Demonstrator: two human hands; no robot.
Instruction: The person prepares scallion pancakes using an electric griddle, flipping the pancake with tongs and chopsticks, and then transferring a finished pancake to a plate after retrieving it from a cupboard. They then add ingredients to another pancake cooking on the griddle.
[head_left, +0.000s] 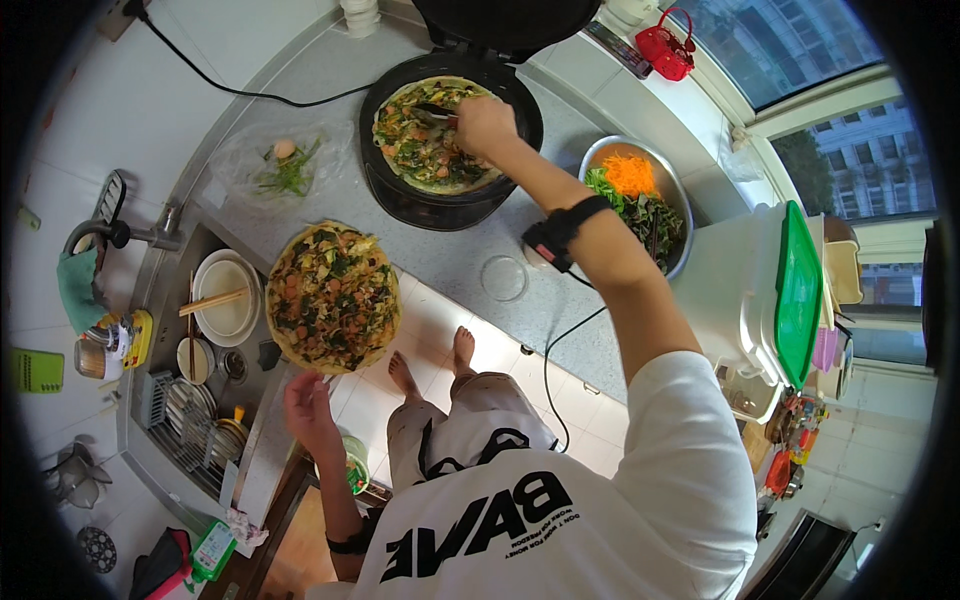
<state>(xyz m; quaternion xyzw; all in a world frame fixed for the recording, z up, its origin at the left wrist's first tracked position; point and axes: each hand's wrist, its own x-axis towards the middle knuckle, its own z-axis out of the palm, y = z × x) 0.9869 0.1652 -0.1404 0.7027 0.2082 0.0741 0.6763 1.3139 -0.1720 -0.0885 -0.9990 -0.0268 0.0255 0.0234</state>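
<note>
My right hand (486, 129) reaches over the open electric griddle (527, 112) and holds a dark utensil (435, 110), its tip on a round vegetable-and-sausage pancake (431, 161). The griddle's black lid (506, 22) stands raised behind. My left hand (309, 411) is at the lower edge of a second cooked pancake (334, 300), thumb and fingers close together at its rim; this pancake lies flat near the sink, and what supports it is hidden. To the right of the griddle, a steel bowl (686, 225) holds shredded carrot (630, 175) and chopped greens.
A plastic bag (240, 169) with an egg and green stalks lies left of the griddle. The sink (202, 247) holds bowls, chopsticks and a dish rack (184, 420). A round clear lid (504, 278) lies near the counter edge. Cords cross the counter; a green-lidded container (799, 292) stands right.
</note>
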